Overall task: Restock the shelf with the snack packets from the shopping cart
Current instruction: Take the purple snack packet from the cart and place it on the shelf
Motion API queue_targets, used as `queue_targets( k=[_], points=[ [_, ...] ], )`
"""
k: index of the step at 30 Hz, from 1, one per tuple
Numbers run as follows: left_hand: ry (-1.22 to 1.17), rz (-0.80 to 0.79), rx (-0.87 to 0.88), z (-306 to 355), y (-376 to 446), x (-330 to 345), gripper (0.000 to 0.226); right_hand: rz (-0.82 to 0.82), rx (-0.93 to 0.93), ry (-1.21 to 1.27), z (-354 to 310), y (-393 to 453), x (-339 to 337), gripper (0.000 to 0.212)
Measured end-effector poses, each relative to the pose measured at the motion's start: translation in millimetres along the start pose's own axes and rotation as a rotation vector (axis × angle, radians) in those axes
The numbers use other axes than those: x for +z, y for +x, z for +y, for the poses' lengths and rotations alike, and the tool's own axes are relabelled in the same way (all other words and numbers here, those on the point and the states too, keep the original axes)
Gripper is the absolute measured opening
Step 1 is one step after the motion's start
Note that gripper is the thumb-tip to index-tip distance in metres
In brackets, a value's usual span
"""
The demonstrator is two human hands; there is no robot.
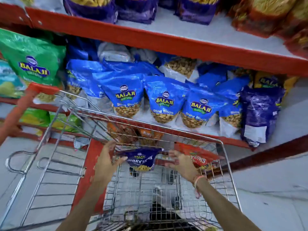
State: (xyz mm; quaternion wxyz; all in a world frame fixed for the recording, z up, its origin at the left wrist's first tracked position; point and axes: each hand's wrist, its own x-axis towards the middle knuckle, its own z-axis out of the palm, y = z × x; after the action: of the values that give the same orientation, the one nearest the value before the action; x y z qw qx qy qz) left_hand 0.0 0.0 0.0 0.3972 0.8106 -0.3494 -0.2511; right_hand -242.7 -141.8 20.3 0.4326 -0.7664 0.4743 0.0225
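Note:
A dark purple Balaji snack packet (141,160) hangs inside the wire shopping cart (223,157), near its far side. My left hand (106,162) grips the packet's left edge with thumb and fingers. My right hand (180,161) is beside the packet's right edge, fingers spread and curled; whether it touches the purple packet or the red snack packet (198,155) lying under it I cannot tell. Orange packets (150,134) lie behind the cart's far wall. The red-edged shelf (166,44) in front holds several blue Shing Bhujia packets (165,100).
A purple packet (260,112) stands back to front at the shelf's right end. Green Balaji packets (33,64) fill the left. The upper shelf carries purple and orange-red bags (266,12). The cart's red handle (21,105) rises at left. Grey floor tiles (275,189) lie right of the cart.

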Motion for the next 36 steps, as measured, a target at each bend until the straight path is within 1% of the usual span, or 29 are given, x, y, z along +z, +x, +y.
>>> queue_targets(
  k=[2, 4, 5, 8, 11, 13, 15, 16, 17, 18, 19, 20, 21, 22, 25, 27, 28, 29, 30, 31, 32, 33, 34, 36],
  points=[
    [-0.012, -0.091, -0.085, -12.0, 10.0, 8.5, 0.086, -0.054, 0.057, -0.017, 3.1, 12.3, 4.2, 0.051],
    [0.03, -0.183, -0.197, -22.7, 17.5, 18.2, 0.086, -0.104, 0.092, 0.002, 6.7, 25.9, 11.4, 0.054],
    [0.017, -0.198, -0.235, -26.2, 24.2, 24.4, 0.082, -0.124, 0.121, 0.025, 7.5, 34.9, 14.6, 0.058],
    [-0.123, -0.19, -0.345, -36.9, 42.0, 39.7, 0.074, -0.157, 0.193, 0.105, 9.9, 61.6, 24.5, 0.072],
    [-0.146, -0.252, -0.4, -62.6, 60.1, 54.5, 0.072, -0.205, 0.215, 0.146, 18.6, 81.6, 38.1, 0.079],
    [-0.176, -0.308, -0.421, -71.5, 65.6, 62.0, 0.074, -0.207, 0.224, 0.161, 27.6, 92.2, 49.2, 0.07],
    [-0.296, -0.346, -0.45, -78.0, 66.7, 65.5, 0.072, -0.129, 0.211, 0.171, 32.8, 98.8, 59.9, 0.046],
    [-0.38, -0.343, -0.464, -77.4, 65.0, 67.3, 0.061, -0.085, 0.211, 0.189, 29.7, 100.8, 61.9, 0.038],
    [-0.42, -0.307, -0.463, -77.7, 64.0, 70.1, 0.04, -0.062, 0.2, 0.189, 26.1, 101.9, 63.0, 0.034],
    [-0.422, -0.24, -0.473, -77.9, 64.4, 71.9, 0.028, -0.054, 0.183, 0.195, 21.6, 102.3, 62.3, 0.033],
    [-0.469, -0.163, -0.525, -79.3, 66.6, 73.1, 0.046, -0.044, 0.168, 0.186, 20.2, 102.6, 61.4, 0.033],
    [-0.456, -0.099, -0.557, -76.8, 67.4, 74.2, 0.061, -0.024, 0.157, 0.197, 22.6, 103.7, 62.5, 0.033],
    [-0.412, -0.069, -0.537, -72.9, 67.3, 74.0, 0.065, -0.009, 0.156, 0.212, 25.3, 104.2, 62.9, 0.034],
    [-0.385, -0.059, -0.52, -65.5, 66.3, 72.0, 0.061, 0.025, 0.163, 0.213, 25.1, 103.5, 61.9, 0.036],
    [-0.429, -0.002, -0.398, -40.1, 63.1, 65.1, 0.035, 0.098, 0.146, 0.284, 21.9, 98.3, 54.8, 0.039],
    [-0.506, -0.035, -0.254, -21.2, 57.2, 57.2, 0.005, 0.11, 0.146, 0.384, 20.0, 91.7, 46.6, 0.058],
    [-0.536, -0.046, -0.211, -13.3, 54.2, 51.1, 0.009, 0.123, 0.124, 0.437, 18.9, 87.5, 42.2, 0.063],
    [-0.561, -0.035, -0.2, -3.9, 51.9, 47.0, 0.008, 0.145, 0.088, 0.486, 16.1, 83.4, 37.9, 0.059],
    [-0.583, -0.018, -0.192, 2.3, 51.1, 43.7, 0.01, 0.181, 0.055, 0.517, 9.0, 77.6, 33.2, 0.049],
    [-0.592, 0.003, -0.181, 4.2, 51.2, 40.4, 0.033, 0.208, 0.035, 0.548, 0.7, 70.7, 27.6, 0.04],
    [-0.606, 0.005, -0.157, 9.6, 50.1, 37.9, 0.05, 0.22, 0.015, 0.6, -9.8, 62.4, 21.0, 0.032],
    [-0.62, 0.012, -0.147, 18.7, 48.3, 33.0, 0.053, 0.22, -0.003, 0.66, -18.8, 54.5, 15.1, 0.025],
    [-0.62, 0.023, -0.13, 30.2, 46.8, 29.0, 0.046, 0.217, -0.016, 0.713, -25.6, 47.3, 9.5, 0.02],
    [-0.671, 0.046, -0.096, 52.5, 41.5, 19.2, 0.025, 0.242, -0.045, 0.802, -38.8, 31.9, -1.4, 0.018]
  ],
)
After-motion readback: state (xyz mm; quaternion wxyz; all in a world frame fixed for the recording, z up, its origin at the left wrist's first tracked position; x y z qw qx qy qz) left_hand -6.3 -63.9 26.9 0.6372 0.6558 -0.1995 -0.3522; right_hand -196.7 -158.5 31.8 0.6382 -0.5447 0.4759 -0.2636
